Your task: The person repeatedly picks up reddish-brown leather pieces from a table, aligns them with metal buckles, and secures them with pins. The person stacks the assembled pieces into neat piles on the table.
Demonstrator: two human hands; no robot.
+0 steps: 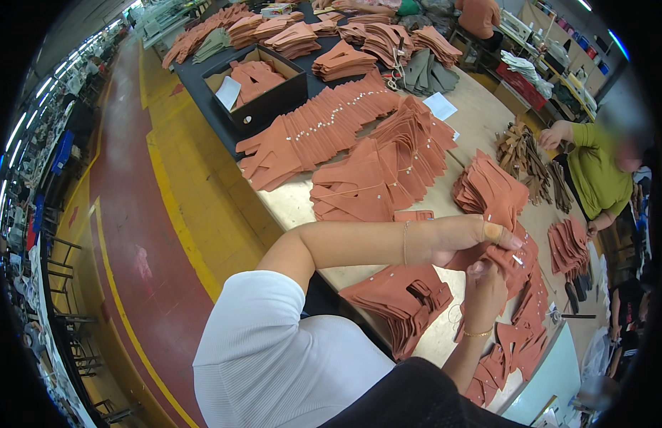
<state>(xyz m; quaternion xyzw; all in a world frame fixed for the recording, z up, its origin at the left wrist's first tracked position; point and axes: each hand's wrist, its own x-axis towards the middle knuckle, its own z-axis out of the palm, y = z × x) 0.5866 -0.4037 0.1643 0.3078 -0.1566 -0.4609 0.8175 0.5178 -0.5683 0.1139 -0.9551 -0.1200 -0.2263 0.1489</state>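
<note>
Probably, the rust-coloured fabric piece [516, 284] is light and soft, so it should bend easily without breaking, though it may slide against its neighbours. It is at the fingers, over the table [480, 107], inward from the edge where the person stands; whether it is wholly lifted, I cannot tell. Both hands are close together on it: the left hand [465, 239] presses with the thumb, and the right hand [485, 289] closes its fingers just below. A small white sticker [517, 260] lies just beyond the left thumb, so a careful hold is by the plain border, where nothing can peel. At the person's edge, a fanned fabric pile [395, 303] limits the movement, with a bare strip of surface between it and the right forearm. Toward the far edge, a fabric stack [490, 185] stands near the left hand and could be pushed.
</note>
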